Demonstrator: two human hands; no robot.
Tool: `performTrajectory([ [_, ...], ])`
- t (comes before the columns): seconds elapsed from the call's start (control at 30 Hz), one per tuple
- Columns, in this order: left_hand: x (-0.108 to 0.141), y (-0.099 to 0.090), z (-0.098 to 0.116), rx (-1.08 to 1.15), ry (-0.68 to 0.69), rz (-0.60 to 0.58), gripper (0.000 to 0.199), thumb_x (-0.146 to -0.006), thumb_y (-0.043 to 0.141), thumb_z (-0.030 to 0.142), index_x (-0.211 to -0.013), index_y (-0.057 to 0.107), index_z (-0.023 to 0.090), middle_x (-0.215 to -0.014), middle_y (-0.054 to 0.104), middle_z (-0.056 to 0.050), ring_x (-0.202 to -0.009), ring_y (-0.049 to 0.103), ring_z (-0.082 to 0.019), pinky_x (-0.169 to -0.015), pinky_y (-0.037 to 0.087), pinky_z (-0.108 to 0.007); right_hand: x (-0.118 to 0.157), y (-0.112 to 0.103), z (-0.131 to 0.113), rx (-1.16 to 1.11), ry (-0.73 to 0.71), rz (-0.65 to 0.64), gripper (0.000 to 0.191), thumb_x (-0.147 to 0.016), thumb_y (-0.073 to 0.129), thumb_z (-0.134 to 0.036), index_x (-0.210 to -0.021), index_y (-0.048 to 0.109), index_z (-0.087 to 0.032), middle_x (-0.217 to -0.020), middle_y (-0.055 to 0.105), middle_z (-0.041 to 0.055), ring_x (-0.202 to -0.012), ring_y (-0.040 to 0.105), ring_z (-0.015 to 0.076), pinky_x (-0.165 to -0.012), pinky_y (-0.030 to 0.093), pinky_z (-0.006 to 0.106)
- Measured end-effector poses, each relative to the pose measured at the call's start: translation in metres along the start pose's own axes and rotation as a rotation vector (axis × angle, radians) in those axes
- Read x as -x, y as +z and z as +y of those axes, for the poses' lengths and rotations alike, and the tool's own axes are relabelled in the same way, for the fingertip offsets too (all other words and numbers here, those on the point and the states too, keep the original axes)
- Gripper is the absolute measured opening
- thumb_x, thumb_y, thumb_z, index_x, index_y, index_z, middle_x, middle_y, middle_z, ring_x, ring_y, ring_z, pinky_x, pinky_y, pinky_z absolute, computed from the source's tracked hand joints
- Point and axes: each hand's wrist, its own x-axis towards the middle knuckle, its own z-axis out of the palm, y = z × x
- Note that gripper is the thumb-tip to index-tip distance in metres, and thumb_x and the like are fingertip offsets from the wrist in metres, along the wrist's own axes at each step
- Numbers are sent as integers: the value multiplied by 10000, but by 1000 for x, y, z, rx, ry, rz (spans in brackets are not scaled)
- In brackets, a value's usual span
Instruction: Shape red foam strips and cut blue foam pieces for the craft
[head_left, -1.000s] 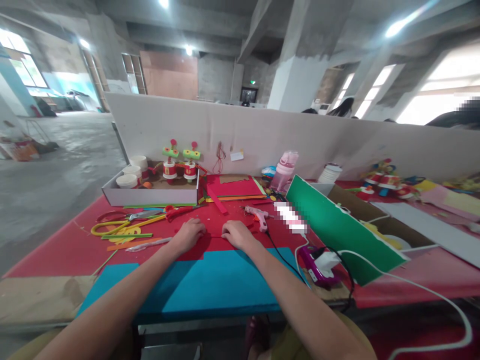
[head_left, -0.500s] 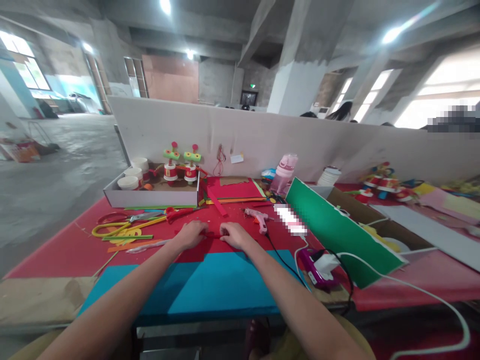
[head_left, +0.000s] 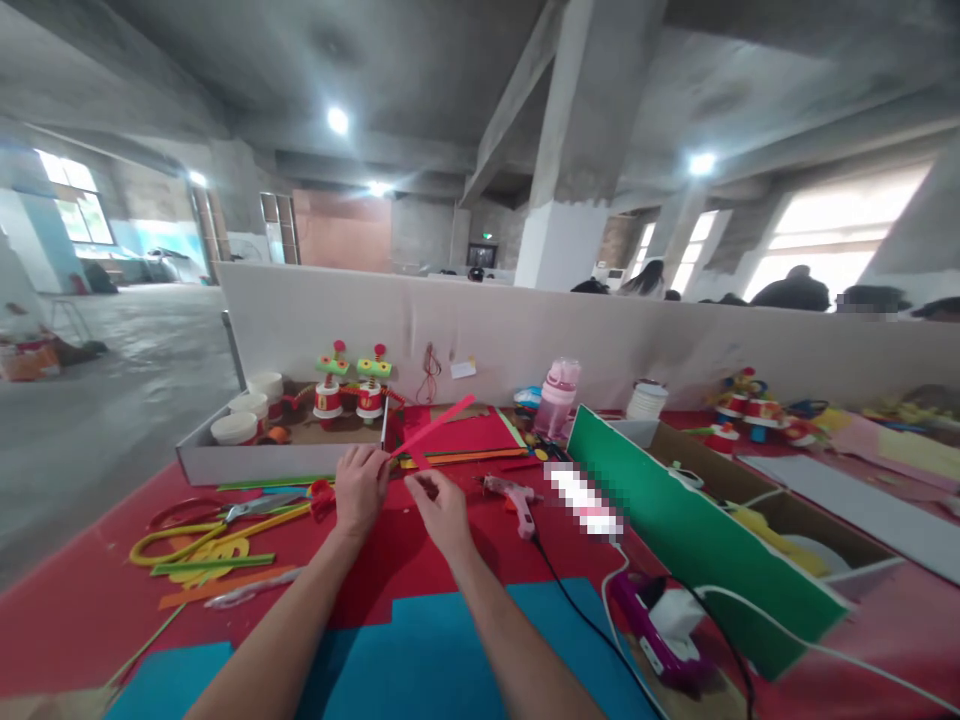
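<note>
Both hands have lifted from low over the red tabletop and moved forward, and a red strip now slants up and away beyond them. Its near end meets the left hand, whose fingers look closed on it, though the back of the hand covers the pinch itself. Just beside that grip, the right hand has thumb and fingers bent close together; whether anything is between them cannot be told. A second red strip lies just beyond the right fingertips, crossed by the raised one, its far part hard to make out against the red sheet behind.

Left of the grip, the left hand and forearm stand close to scissors and a red-handled tool, the latter partly hidden at the wrist. A white box with paper cups and two cup figures sits beyond and to the left. Right of the grip are a pink glue gun and a pixelated patch blotting out some object. Farther right, a green board stands tilted, hiding part of the open box behind it. Nearer than the grip, the forearms cover much of the blue sheets, which the bottom edge cuts off.
</note>
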Motion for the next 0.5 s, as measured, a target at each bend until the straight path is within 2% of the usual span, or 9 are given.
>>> performTrajectory([
  [0.07, 7, 5, -2, -12, 43, -31, 247, -925, 422, 281, -838, 644, 217, -904, 624, -87, -911, 487, -242, -796, 355, -362, -1, 15, 21, -344, 162, -49, 377, -720, 675, -518, -937, 617, -215, -873, 654, 36, -813, 604, 188, -728, 502, 305],
  [0.17, 19, 8, 6, -40, 112, -95, 238, -924, 435, 287, -825, 641, 220, -871, 615, -82, -890, 487, -239, -775, 346, -363, 0, 29, 45, -649, 252, -71, 412, -701, 690, -519, -958, 599, -210, -950, 666, 27, -892, 622, 164, -767, 505, 278],
  [0.23, 23, 11, 15, -65, 165, -140, 226, -924, 437, 278, -841, 638, 216, -865, 610, -84, -886, 479, -243, -771, 341, -378, 1, 31, 52, -733, 276, -38, 376, -707, 685, -514, -909, 587, -212, -920, 675, 21, -890, 631, 159, -750, 509, 268],
  [0.33, 24, 17, 29, -40, 254, -216, 199, -918, 450, 266, -862, 632, 210, -876, 605, -91, -907, 473, -248, -783, 347, -395, 0, 28, 57, -767, 320, 75, 352, -694, 683, -508, -853, 554, -221, -842, 678, 12, -832, 646, 167, -686, 518, 274],
  [0.43, 26, 21, 36, 113, 280, -257, 177, -903, 479, 271, -853, 636, 207, -903, 609, -94, -922, 482, -239, -792, 373, -387, -5, 18, 60, -753, 337, 182, 305, -703, 675, -465, -815, 530, -221, -748, 659, -9, -711, 641, 150, -612, 507, 256],
  [0.5, 28, 24, 36, 276, 252, -248, 177, -896, 487, 275, -846, 639, 201, -909, 617, -94, -906, 502, -220, -800, 396, -368, -8, 10, 61, -759, 354, 262, 277, -696, 686, -414, -803, 522, -219, -713, 649, -22, -624, 618, 129, -556, 486, 233],
])
